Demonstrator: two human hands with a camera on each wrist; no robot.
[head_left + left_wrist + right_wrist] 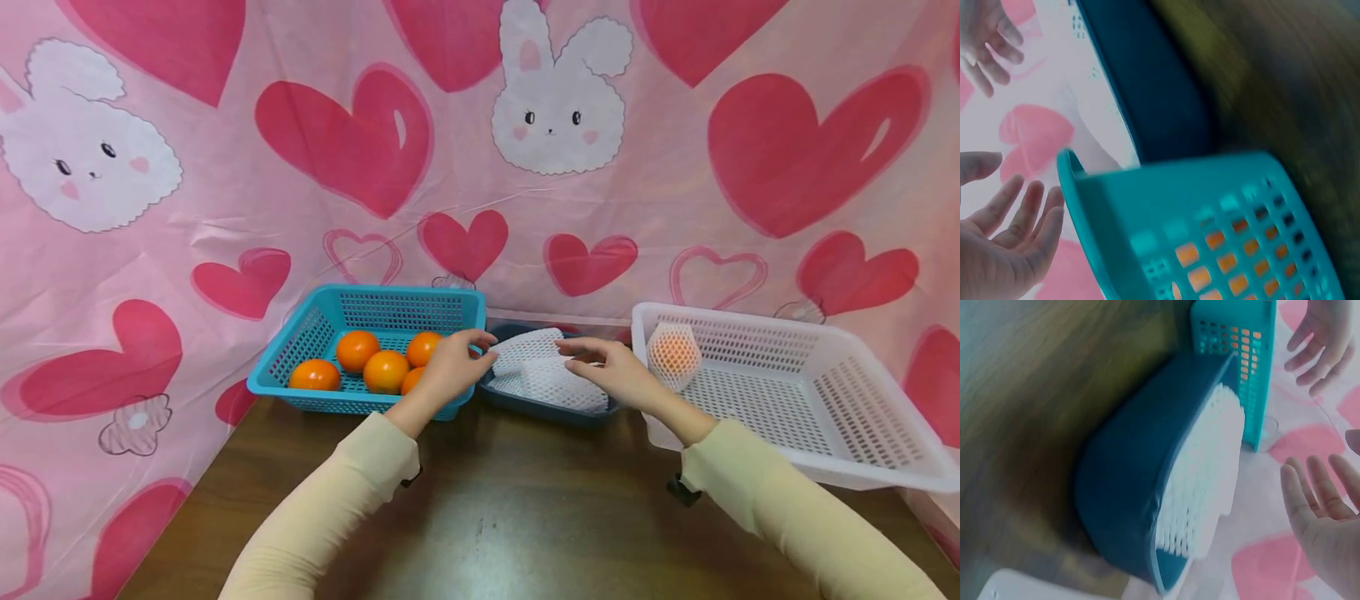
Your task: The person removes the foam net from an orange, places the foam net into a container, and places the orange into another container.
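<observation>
My left hand [456,363] hovers over the right end of a teal basket [300,333] that holds several oranges [387,372]. Its fingers are loosely bent, with nothing between them. To the right, my right hand [611,371] hangs above a dark blue bin [547,410], also holding nothing, as the right wrist view [1329,512] shows with spread fingers. White foam net sleeves [562,383] lie in the bin between the two hands. One orange wrapped in a foam net [673,357] sits in the left end of a white basket [802,400].
The three containers stand side by side on a brown wooden table [480,517], against a pink curtain [465,192] printed with hearts and rabbits. The white basket reaches the table's right side. The teal basket's rim [1085,231] rises close beside the left hand.
</observation>
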